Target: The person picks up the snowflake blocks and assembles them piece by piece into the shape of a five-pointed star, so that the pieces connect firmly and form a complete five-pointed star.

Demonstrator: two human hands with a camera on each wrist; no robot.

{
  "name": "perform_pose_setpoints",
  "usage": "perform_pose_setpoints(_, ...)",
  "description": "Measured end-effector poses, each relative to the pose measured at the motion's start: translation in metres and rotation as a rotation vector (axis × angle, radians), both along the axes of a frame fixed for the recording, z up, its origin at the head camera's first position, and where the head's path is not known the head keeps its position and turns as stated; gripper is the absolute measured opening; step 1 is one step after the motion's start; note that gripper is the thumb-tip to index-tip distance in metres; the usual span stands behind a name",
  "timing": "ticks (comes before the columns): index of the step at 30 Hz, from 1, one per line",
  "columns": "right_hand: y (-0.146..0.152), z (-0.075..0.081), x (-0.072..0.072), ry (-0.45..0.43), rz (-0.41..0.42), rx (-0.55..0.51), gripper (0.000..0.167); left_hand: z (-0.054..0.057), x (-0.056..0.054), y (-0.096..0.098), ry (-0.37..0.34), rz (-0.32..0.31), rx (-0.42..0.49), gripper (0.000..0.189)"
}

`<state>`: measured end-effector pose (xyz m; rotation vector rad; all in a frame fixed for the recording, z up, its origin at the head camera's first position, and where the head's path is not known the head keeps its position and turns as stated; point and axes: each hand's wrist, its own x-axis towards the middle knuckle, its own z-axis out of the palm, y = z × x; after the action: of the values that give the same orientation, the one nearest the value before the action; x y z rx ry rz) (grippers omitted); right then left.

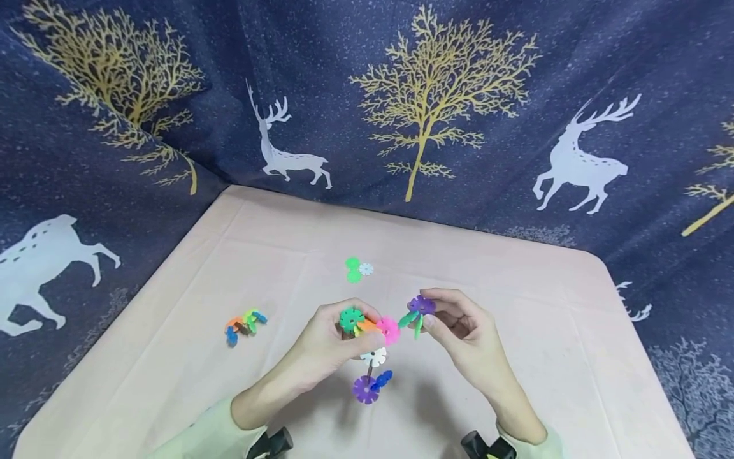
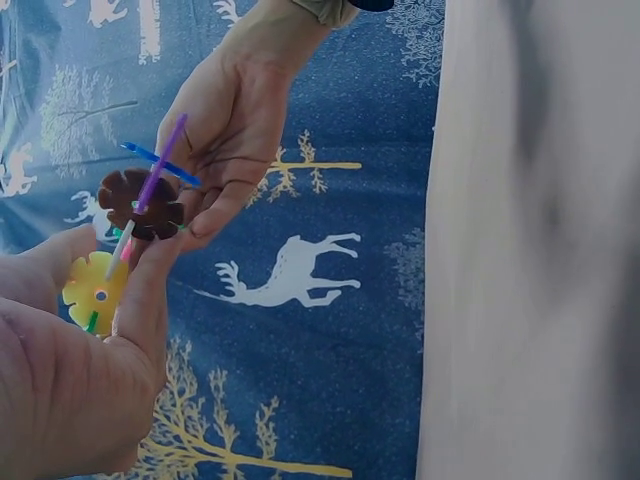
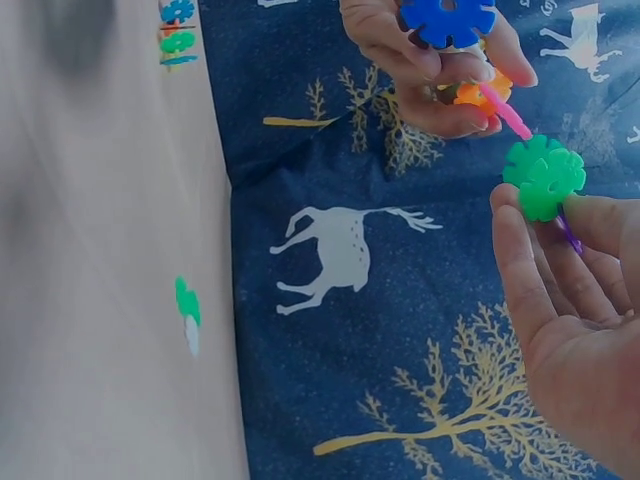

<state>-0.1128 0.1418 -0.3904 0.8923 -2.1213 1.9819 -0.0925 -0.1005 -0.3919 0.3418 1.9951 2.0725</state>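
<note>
My left hand grips a joined cluster of notched plastic snowflake discs. A green disc and a pink disc show at its top, with orange between them. Below the fingers hang a white disc, a purple disc and a blue disc. The left wrist view also shows its brown disc and yellow disc. My right hand pinches another purple disc with two green discs slotted into it. One green disc's edge is right at the pink disc's edge.
On the pale tablecloth, a small chain of joined discs lies to the left. Two green discs and a white disc lie farther back. A dark blue curtain with deer and trees hangs behind the table.
</note>
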Motion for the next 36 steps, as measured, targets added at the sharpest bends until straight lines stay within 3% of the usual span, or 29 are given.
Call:
perform_pose_setpoints(5, -0.0032, 0.0011, 0.0021, 0.011, -0.055, 0.013, 0.036, 0.0013, -0.0017, 0.0016, -0.016, 0.035, -0.033, 0.021)
perform_pose_setpoints(10, -0.0042, -0.0013, 0.0043, 0.029, -0.092, -0.011, 0.037, 0.0011, -0.0029, 0.0046, -0.006, 0.08, -0.005, 0.018)
perform_pose_setpoints(15, -0.0042, -0.0028, 0.0047, 0.029, -0.12, -0.012, 0.035, 0.0009, -0.0027, 0.006, -0.012, 0.078, 0.029, 0.021)
perform_pose_setpoints(24, -0.003, -0.0038, -0.0009, -0.029, -0.042, -0.07, 0.033, 0.0017, -0.0021, 0.0054, 0.021, 0.076, 0.011, 0.018)
perform_pose_setpoints(36, -0.0044, 0.0004, -0.0016, -0.053, -0.046, -0.043, 0.031, 0.0013, -0.0038, 0.0072, 0.034, 0.041, 0.029, 0.021)
